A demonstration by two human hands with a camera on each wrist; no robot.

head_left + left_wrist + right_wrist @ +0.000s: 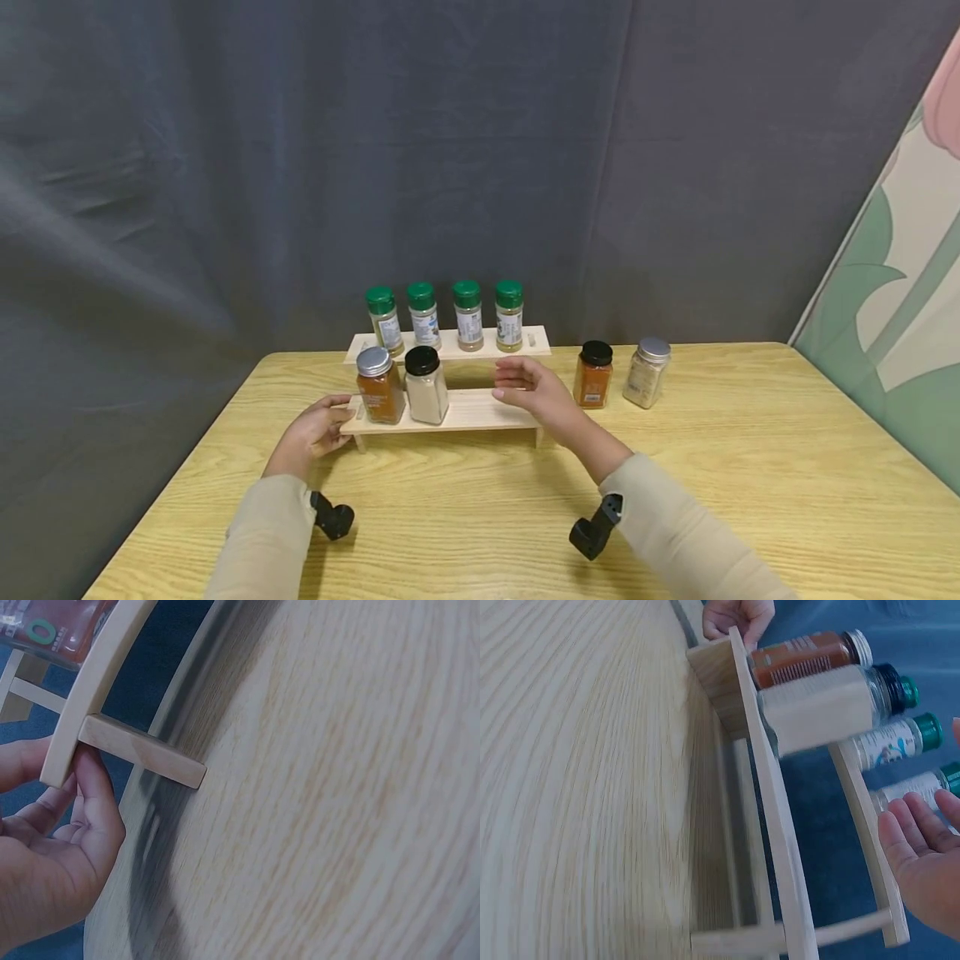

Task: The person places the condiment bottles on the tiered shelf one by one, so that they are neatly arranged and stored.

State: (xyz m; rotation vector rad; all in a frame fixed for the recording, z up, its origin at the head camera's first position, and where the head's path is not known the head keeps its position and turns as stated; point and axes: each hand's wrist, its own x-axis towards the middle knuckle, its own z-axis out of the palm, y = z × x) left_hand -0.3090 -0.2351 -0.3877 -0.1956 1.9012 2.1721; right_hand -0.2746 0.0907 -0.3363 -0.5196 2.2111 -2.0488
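Observation:
A two-step wooden spice rack [487,410] stands on the table. My left hand [313,429] pinches the left end of its lower shelf between thumb and fingers, as the left wrist view shows near the leg [142,751]. Over the right part of that shelf, my right hand [546,402] hovers with loosely bent fingers and holds nothing. On the lower shelf's left half stand an orange-brown spice jar [381,393] with a silver lid and a jar of pale powder [427,395] with a black lid. Several green-capped spice bottles [468,321] line the upper shelf.
Right of the rack, on the wooden table [450,517], stand a black-lidded jar of red-orange spice [593,383] and a silver-lidded jar of pale spice [645,379]. A dark curtain [450,167] hangs behind the table, and a patterned panel [900,275] borders its right side.

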